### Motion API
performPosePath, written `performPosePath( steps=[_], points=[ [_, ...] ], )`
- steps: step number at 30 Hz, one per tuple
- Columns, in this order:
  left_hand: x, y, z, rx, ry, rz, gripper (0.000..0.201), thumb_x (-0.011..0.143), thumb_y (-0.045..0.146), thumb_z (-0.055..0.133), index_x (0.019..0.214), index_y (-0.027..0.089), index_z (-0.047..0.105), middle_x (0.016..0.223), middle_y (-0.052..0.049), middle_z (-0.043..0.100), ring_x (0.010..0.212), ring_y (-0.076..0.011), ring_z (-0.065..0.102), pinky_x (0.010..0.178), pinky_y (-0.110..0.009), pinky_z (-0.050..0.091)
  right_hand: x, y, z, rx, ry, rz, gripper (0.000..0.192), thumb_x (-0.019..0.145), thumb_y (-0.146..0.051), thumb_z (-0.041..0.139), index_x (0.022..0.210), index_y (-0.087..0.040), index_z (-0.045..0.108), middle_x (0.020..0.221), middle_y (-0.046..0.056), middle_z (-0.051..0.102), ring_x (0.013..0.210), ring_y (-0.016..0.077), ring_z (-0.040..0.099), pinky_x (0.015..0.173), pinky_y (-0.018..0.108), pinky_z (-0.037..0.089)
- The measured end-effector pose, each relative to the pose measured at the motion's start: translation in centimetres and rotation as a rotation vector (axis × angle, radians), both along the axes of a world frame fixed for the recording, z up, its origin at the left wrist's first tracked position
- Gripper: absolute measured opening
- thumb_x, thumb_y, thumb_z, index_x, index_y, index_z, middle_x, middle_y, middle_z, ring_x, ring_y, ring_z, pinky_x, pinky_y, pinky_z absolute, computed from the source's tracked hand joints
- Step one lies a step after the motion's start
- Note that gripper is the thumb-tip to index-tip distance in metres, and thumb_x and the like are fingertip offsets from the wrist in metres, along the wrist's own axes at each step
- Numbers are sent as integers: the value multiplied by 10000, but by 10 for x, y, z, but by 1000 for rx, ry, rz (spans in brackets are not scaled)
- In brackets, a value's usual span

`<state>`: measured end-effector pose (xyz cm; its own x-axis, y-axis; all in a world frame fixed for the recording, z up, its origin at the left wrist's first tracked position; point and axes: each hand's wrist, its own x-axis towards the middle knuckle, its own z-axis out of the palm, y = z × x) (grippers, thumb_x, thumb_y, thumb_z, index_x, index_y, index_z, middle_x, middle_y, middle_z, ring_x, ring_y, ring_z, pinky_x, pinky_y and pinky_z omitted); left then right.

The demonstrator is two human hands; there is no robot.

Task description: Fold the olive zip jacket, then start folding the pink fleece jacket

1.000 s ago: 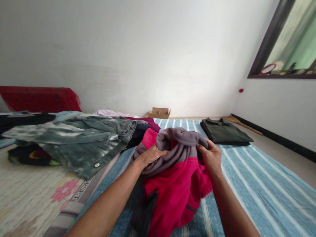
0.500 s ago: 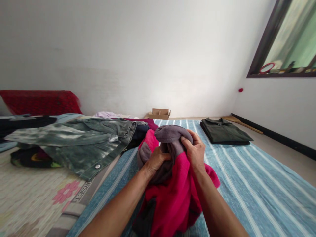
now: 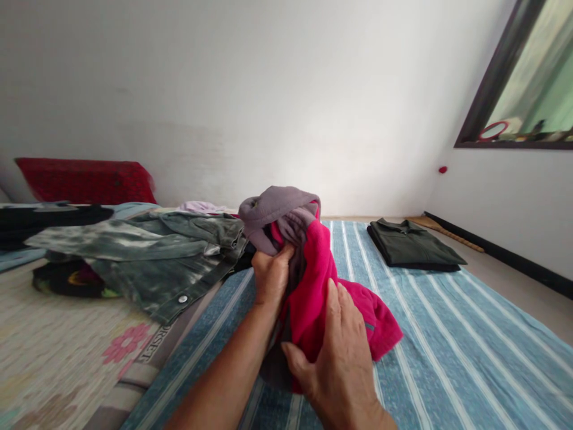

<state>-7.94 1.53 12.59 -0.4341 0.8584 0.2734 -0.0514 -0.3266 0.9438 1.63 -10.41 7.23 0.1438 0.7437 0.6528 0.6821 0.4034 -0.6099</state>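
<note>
A pink fleece jacket point(image 3: 316, 257) with a grey hood is bunched up over the striped bed sheet in front of me. My left hand point(image 3: 271, 276) is closed on the grey cloth just below the hood, which stands raised above it. Against the lower pink part rests my right hand point(image 3: 340, 352), its fingers stretched out and the thumb apart. A pink sleeve or flap spreads to the right of that hand. Dark grey cloth of the jacket shows beneath, partly hidden by my hands and forearms.
Left of me a grey-green denim jacket point(image 3: 152, 257) lies over other clothes on a flowered mat point(image 3: 67, 346). Folded dark green clothing point(image 3: 412, 245) sits at the right on the blue striped sheet point(image 3: 430, 322). A red-covered object point(image 3: 89, 182) stands by the wall.
My right hand has let go of the hood and come down onto the pink cloth. The hood has moved up and left with my left hand, and the view has shifted slightly left.
</note>
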Motion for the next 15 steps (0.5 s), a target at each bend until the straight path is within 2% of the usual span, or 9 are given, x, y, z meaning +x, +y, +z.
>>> performPosePath(
  steps=[2, 4, 6, 9, 12, 15],
  points=[
    [5, -3, 3, 63, -19, -8, 334, 607, 338, 701, 886, 165, 646, 840, 2, 692, 763, -188, 638, 598, -224, 513, 2, 4, -2, 4, 34, 37, 746, 662, -212, 595, 1371, -170, 367, 1373, 159, 411, 1247, 396, 344, 987, 593, 276],
    [5, -5, 7, 110, -41, -17, 384, 599, 325, 712, 941, 164, 637, 905, -13, 693, 816, -195, 644, 655, -240, 526, 12, 13, 0, -37, 148, 137, 630, 650, -110, 473, 1277, -182, 481, 1240, 119, 545, 1146, 327, 474, 944, 513, 364],
    [1, -8, 14, 122, -43, -51, 429, 584, 325, 731, 968, 158, 634, 920, -24, 693, 851, -207, 648, 683, -254, 532, 29, 22, 6, -127, 345, 273, 558, 616, -83, 429, 1137, -209, 585, 1029, 56, 649, 956, 261, 585, 843, 419, 449],
    [-12, -15, 28, 142, -16, -165, 497, 551, 349, 769, 981, 136, 641, 901, -42, 700, 869, -230, 651, 710, -274, 535, 59, 32, 24, -271, 751, 513, 474, 592, -96, 465, 1004, -236, 653, 831, -4, 685, 795, 221, 625, 691, 325, 489],
    [-28, -21, 47, 195, -21, -222, 540, 519, 362, 793, 986, 133, 647, 885, -48, 705, 844, -244, 657, 714, -294, 538, 83, 32, 49, -262, 993, 553, 372, 559, -105, 549, 877, -233, 694, 738, -4, 687, 704, 216, 628, 598, 298, 476],
    [-46, -19, 69, 225, -8, -147, 483, 536, 358, 778, 959, 163, 655, 888, -29, 706, 849, -256, 653, 708, -315, 541, 99, 24, 74, -177, 1027, 548, 320, 509, -101, 585, 768, -245, 704, 668, -2, 677, 639, 209, 623, 567, 305, 466]
  ],
)
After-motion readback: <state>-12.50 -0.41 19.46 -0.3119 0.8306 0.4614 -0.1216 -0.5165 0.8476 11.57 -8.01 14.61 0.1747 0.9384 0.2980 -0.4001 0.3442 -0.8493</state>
